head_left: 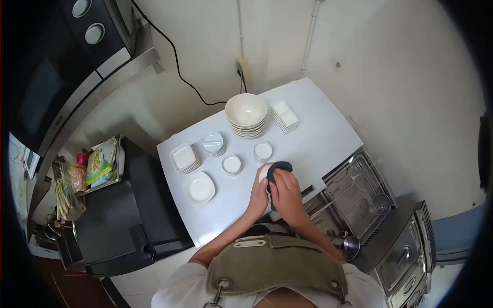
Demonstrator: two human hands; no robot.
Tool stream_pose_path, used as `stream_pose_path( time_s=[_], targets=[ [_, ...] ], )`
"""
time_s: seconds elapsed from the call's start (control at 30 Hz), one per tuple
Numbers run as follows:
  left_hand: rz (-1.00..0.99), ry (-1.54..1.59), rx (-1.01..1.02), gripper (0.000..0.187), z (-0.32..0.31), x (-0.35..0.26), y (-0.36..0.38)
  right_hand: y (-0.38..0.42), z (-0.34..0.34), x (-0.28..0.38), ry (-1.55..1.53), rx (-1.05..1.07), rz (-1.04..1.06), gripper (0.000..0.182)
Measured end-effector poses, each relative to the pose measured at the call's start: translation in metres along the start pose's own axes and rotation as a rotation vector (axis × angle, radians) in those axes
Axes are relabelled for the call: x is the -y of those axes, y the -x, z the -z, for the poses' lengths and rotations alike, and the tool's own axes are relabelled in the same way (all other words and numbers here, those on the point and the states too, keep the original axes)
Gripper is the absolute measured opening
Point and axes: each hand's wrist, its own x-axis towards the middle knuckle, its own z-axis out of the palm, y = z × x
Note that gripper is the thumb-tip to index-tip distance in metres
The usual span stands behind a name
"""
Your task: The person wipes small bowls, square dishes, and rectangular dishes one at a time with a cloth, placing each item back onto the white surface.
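Observation:
Close in front of my body, my left hand [258,194] grips a small white dish [264,171], mostly covered by fingers and cloth. My right hand [287,194] is closed on a dark grey cloth [281,166] and presses it against the dish. Just beyond my hands stand two small stacks of round white dishes, a right one [263,150] and a left one [231,164]. Farther left are a square white dish [199,188], a stack of square dishes [183,157] and a stack of divided round dishes [212,143].
Cream bowls [246,110] are stacked at the back of the white table [318,123], beside narrow rectangular dishes [284,115]. An open dishwasher rack [354,185] is at the right. A black appliance [110,215] stands left, with an oven [56,72] above.

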Motion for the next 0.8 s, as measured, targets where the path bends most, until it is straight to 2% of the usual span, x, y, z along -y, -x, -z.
stream_pose_path(
  time_s=[0.17,0.23,0.27,0.33,0.4,0.47,0.5,0.53,0.6,0.67,0.73,0.8],
  targets=[
    [-0.127,-0.089,0.029,0.046,-0.006,-0.007,-0.014,-0.005,0.009,0.002,0.118,0.021,-0.135,0.027],
    [-0.235,-0.297,0.065,0.05,-0.007,-0.009,-0.022,-0.002,0.014,-0.009,-0.336,0.113,-0.239,0.02],
    [-0.235,-0.289,0.08,0.05,-0.007,-0.01,-0.025,-0.003,0.019,-0.012,-0.326,0.103,-0.246,0.02],
    [-0.267,-0.217,0.172,0.054,-0.009,-0.01,-0.028,-0.007,0.034,-0.008,-0.607,0.17,-0.403,0.015],
    [-0.25,-0.17,0.188,0.054,-0.013,-0.01,-0.028,-0.006,0.03,-0.01,-0.648,0.102,-0.451,0.015],
    [-0.096,-0.025,0.213,0.053,-0.018,-0.009,-0.028,-0.014,0.027,-0.015,-0.694,-0.046,-0.44,0.015],
    [-0.076,0.018,0.205,0.052,-0.02,-0.008,-0.026,-0.018,0.022,-0.02,-0.573,-0.156,-0.29,0.016],
    [-0.076,0.016,0.204,0.052,-0.02,-0.006,-0.025,-0.019,0.022,-0.02,-0.575,-0.156,-0.291,0.016],
    [-0.13,-0.052,0.192,0.049,-0.017,-0.003,-0.027,-0.018,0.021,-0.021,-0.283,-0.212,-0.199,0.013],
    [-0.156,-0.112,0.202,0.044,-0.014,-0.007,-0.029,-0.017,0.02,-0.022,-0.246,-0.233,-0.199,0.013],
    [-0.068,-0.117,0.203,0.041,-0.015,-0.004,-0.029,-0.01,0.017,-0.028,-0.15,-0.112,-0.322,0.014],
    [-0.111,-0.128,0.188,0.041,-0.014,0.003,-0.033,0.001,0.003,-0.037,-0.156,-0.106,-0.322,0.014]
  ],
)
